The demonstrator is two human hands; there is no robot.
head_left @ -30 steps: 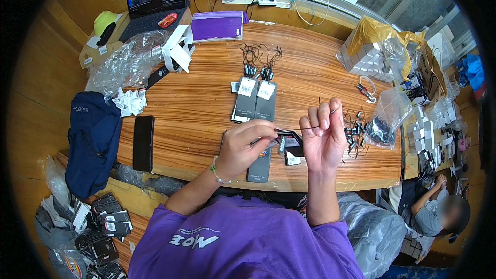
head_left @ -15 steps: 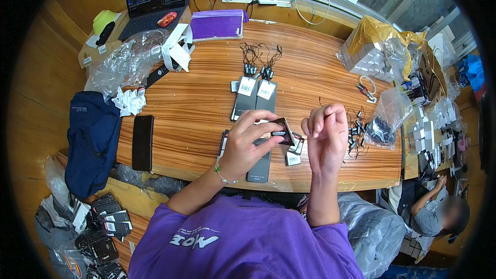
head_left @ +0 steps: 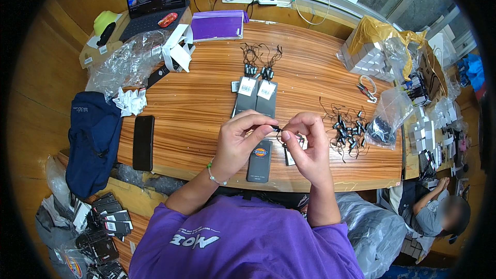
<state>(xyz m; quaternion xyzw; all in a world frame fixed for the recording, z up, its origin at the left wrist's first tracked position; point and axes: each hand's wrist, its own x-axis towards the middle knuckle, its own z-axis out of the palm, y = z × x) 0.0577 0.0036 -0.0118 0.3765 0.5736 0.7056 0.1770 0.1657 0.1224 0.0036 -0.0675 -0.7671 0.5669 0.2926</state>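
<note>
My left hand (head_left: 238,142) and my right hand (head_left: 310,147) meet over the near middle of the table. The left pinches the small black end piece of a black tag string (head_left: 276,128); the right pinches its thin cord close by. Beneath the hands lies a dark grey hang tag (head_left: 260,165) with an oval coloured logo. Small cards with a white label (head_left: 289,160) lie partly hidden under my right hand. Just beyond, two rows of grey hang tags (head_left: 265,101) with white stickers have their strings bunched at the far end. A loose heap of black strings (head_left: 349,130) lies to the right.
A black phone (head_left: 143,143) and a navy pouch (head_left: 93,142) lie left. At the back are a laptop (head_left: 150,8) and a purple folder (head_left: 217,25). Cutters (head_left: 366,92), a clear bag (head_left: 385,124) and white boxes (head_left: 367,57) are right. A person (head_left: 436,212) sits lower right.
The left hand no longer shows the small dark card it held. My right hand has come down and left to meet the left hand, and both now pinch a string.
</note>
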